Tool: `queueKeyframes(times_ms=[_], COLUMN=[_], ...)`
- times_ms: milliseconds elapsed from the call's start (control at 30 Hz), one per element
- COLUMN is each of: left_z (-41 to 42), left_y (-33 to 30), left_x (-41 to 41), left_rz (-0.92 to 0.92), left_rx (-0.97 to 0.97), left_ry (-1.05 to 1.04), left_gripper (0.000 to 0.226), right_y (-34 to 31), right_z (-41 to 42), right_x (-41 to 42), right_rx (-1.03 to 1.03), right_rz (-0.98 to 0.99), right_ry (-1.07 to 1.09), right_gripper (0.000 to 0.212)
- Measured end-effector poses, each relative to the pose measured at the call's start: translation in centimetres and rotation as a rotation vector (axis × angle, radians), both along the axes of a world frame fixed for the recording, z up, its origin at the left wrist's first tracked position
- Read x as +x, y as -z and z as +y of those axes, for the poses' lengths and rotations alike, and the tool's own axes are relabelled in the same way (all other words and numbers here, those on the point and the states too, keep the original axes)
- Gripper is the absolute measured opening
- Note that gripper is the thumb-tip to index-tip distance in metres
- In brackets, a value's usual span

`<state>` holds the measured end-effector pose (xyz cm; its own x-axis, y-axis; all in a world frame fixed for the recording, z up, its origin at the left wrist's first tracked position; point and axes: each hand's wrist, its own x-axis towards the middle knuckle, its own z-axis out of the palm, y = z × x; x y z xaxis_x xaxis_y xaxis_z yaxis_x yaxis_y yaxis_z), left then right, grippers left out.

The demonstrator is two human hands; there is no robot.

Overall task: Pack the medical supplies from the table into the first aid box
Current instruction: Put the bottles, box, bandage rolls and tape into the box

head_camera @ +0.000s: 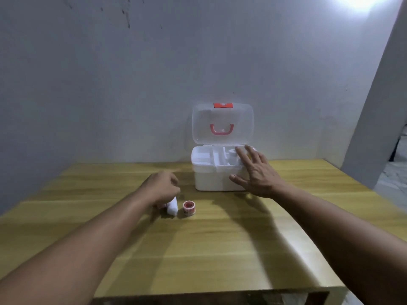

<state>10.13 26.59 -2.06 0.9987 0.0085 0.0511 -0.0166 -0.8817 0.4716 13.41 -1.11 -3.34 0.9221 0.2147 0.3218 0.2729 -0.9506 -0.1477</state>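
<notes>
The white first aid box (211,180) stands at the back of the wooden table (220,249). Its clear lid (222,124), with a red handle and red latch, is raised upright. White items lie in its inner tray. My right hand (255,172) hovers with fingers spread over the box's right front corner and holds nothing. My left hand (161,188) is closed on the top of a white bandage roll (172,206) that rests on the table in front of the box. A small red and white tape roll (189,208) lies just right of the bandage roll.
A grey wall rises right behind the box. The table's front edge runs along the bottom of the view, with a dark opening below it. A white pillar stands at the far right.
</notes>
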Motion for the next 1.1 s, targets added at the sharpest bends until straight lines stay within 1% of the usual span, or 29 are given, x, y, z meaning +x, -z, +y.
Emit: queueKeyframes(times_ms=[100, 300, 333, 433, 467, 533, 633, 700, 800, 867, 967, 1033, 1100], left_z=[0.9, 3.0, 3.3, 4.0, 4.1, 4.3, 4.2, 3.7, 2.6, 2.0, 1.0, 0.4, -0.2], left_y=[0.7, 1.1, 1.3, 1.6, 1.7, 1.7, 1.4, 1.1, 1.0, 1.2, 1.4, 1.4, 1.3], left_x=[-0.2, -1.0, -1.0, -1.2, -1.1, -0.7, 0.0, 0.1, 0.4, 0.7, 1.2, 1.4, 1.7], left_rz=[0.064, 0.159, 0.168, 0.202, 0.196, 0.172, 0.127, 0.113, 0.066, 0.066, 0.094, 0.123, 0.154], left_rx=[-0.006, -0.13, -0.152, -0.222, -0.244, -0.282, -0.232, -0.232, -0.21, -0.195, -0.161, -0.127, -0.094], left_ry=[-0.027, 0.006, 0.031, 0.076, 0.074, 0.045, -0.008, -0.028, -0.06, -0.101, -0.146, -0.153, -0.152], left_gripper=[0.046, 0.066, 0.063, 0.037, 0.033, 0.03, 0.037, 0.036, 0.01, 0.025, 0.03, 0.043, 0.046], right_y=[-0.2, 0.0, 0.0, 0.3, 0.4, 0.5, 0.6, 0.6, 0.7, 0.7, 0.8, 0.9, 0.9], right_z=[0.1, 0.2, 0.2, 0.0, 0.0, -0.1, -0.1, 0.0, 0.0, 0.1, 0.1, 0.1, 0.0], right_x=[-0.2, -0.3, -0.2, 0.1, 0.2, 0.3, 0.4, 0.4, 0.4, 0.4, 0.4, 0.5, 0.5], right_rx=[0.017, 0.016, 0.016, 0.015, 0.016, 0.022, 0.036, 0.044, 0.051, 0.055, 0.061, 0.059, 0.058], right_rz=[0.013, 0.018, 0.017, 0.01, 0.008, 0.004, -0.004, -0.008, -0.016, -0.021, -0.026, -0.027, -0.032], right_ry=[0.005, 0.01, 0.011, 0.01, 0.01, 0.009, 0.006, 0.009, 0.013, 0.013, 0.014, 0.016, 0.016], right_gripper=[0.09, 0.095, 0.095, 0.097, 0.097, 0.098, 0.098, 0.098, 0.097, 0.095, 0.093, 0.093, 0.093])
